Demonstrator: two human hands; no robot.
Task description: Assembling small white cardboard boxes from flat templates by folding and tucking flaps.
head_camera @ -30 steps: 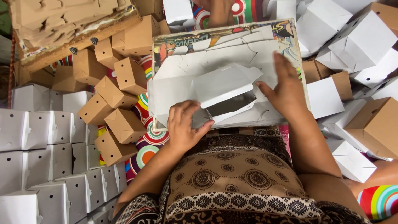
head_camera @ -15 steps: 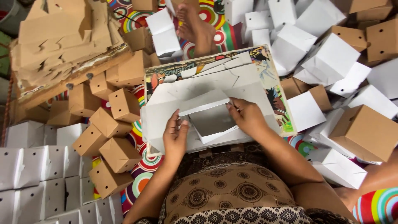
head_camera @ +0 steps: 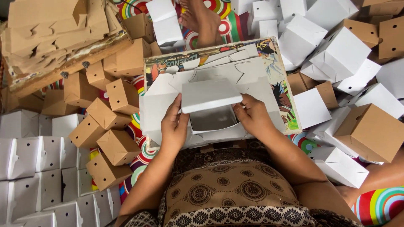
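Head view: both hands work a half-folded white cardboard box (head_camera: 210,110) that rests on a colourful printed board (head_camera: 281,90) across the person's lap. The left hand (head_camera: 174,125) grips the box's left wall, thumb on the inside and fingers spread along the outer flap. The right hand (head_camera: 253,119) grasps the right wall, its fingertips pressed against the edge of the raised lid panel, which stands tilted between the two hands over the open box cavity. Beneath the box lie more flat white cutouts (head_camera: 235,69), spread over the board just beyond the fingertips.

Left of the left hand sits a cluster of folded brown boxes (head_camera: 107,122) on a bright patterned mat (head_camera: 141,147), and farther left rows of folded white boxes (head_camera: 35,168). Beyond those, up and left, a wooden tray (head_camera: 63,71) holds flat brown cutouts (head_camera: 54,25). Right of the right hand, white and brown finished boxes (head_camera: 349,84) lie piled loosely. A bare foot (head_camera: 202,19) shows beyond the board.
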